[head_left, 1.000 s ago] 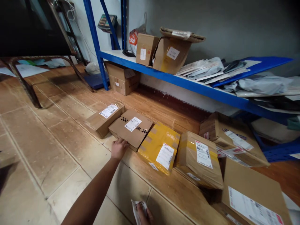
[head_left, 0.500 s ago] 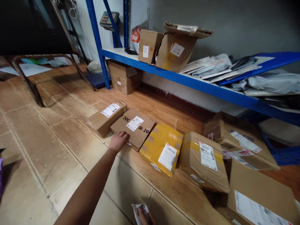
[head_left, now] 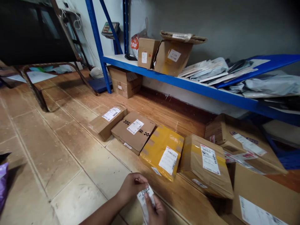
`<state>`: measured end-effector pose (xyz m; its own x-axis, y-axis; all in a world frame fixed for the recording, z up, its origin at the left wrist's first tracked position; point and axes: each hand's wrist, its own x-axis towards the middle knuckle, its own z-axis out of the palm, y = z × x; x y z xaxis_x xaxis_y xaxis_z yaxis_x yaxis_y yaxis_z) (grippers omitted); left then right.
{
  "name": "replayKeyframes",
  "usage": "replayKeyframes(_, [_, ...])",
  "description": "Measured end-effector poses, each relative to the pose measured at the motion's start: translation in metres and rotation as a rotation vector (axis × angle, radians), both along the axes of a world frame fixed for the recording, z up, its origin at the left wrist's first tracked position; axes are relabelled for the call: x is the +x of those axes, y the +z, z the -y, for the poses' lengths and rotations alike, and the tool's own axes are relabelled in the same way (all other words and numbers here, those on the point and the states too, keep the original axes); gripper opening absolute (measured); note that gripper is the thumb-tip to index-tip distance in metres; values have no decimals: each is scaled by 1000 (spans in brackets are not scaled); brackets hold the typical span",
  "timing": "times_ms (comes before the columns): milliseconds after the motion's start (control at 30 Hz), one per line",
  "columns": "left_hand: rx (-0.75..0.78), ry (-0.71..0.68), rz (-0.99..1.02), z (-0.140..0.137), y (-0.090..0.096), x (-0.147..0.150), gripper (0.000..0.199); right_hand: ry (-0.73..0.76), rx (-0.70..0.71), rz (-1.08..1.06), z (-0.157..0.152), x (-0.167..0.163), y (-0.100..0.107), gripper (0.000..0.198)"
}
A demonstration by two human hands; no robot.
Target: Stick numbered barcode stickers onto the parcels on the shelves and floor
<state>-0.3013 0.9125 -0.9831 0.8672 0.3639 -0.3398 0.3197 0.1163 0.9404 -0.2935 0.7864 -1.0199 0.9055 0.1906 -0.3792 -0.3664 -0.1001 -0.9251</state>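
A strip of white number labels (head_left: 142,196) with black print is held low in front of me. My right hand (head_left: 156,211) grips it, thumb across its face. At its top edge my left hand (head_left: 132,186) is closed, thumb and fingers pinching the label. Beyond the hands, a row of parcels lies on the floor: a long brown box (head_left: 108,123), a flat brown box with black checks (head_left: 133,131), a yellow-taped parcel (head_left: 152,150) and a brown taped box (head_left: 194,162). The flat box bears a small sticker (head_left: 127,145) on its front side.
Blue-framed shelving (head_left: 164,77) runs along the wall, carrying cartons (head_left: 173,59) and mailing bags (head_left: 208,68). More boxes (head_left: 243,140) stand at the right. A chair (head_left: 39,37) is at the far left, and a purple bag (head_left: 3,184) lies at the left edge.
My left hand has moved from the flat checked box down to the label strip. My right hand has lifted the strip a little further into view.
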Motion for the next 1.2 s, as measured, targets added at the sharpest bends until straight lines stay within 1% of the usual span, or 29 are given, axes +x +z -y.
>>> replayKeyframes(67, [-115, 34, -26, 7, -5, -5, 58, -34, -19, -7, 1, 5, 2, 57])
replayKeyframes(167, [-233, 10, -32, 2, -3, -6, 52, -120, -17, -44, 1, 6, 2, 58])
replayKeyframes(233, [-273, -8, -24, 0, 0, -8, 46, -160, 3, -73, -1, 4, -1, 58])
replayKeyframes(300, [-282, 8, -16, 0, 1, -10, 45, -177, 35, -98, -3, 1, -3, 58])
replayKeyframes(367, [-263, 54, -7, 1, -1, -12, 45, -160, 61, -96, -4, -2, -6, 60])
replayKeyframes(467, [-242, 100, 5, 1, -3, -15, 41, -87, 67, -83, -3, -2, -5, 59])
replayKeyframes(533, [-252, 91, 13, 0, -1, -16, 39, -34, 74, -91, -2, 0, 1, 56])
replayKeyframes(633, [-278, 78, 21, -1, 5, -18, 38, 33, 135, -146, -4, 7, 15, 55])
replayKeyframes(733, [-298, 104, 19, -3, 9, -19, 38, 38, 156, -190, -7, 10, 24, 57])
replayKeyframes(800, [-304, 140, 21, -5, 9, -19, 38, 47, 135, -172, -8, 10, 25, 60])
replayKeyframes(900, [-325, 193, -1, -7, 7, -19, 42, 71, 66, -94, -6, 7, 18, 60])
replayKeyframes(967, [-347, 197, -43, -7, 4, -20, 44, 51, 28, -50, -5, 2, 9, 56])
replayKeyframes(1067, [-361, 191, -94, -10, -2, -23, 47, 30, -8, -55, -8, -9, -6, 52])
replayKeyframes(1133, [-341, 242, -108, -19, -8, -28, 49, 68, -23, -57, -11, -20, -16, 54])
replayKeyframes(1200, [-296, 345, -114, -41, -14, -36, 53, 126, -34, -47, -11, -31, -24, 55])
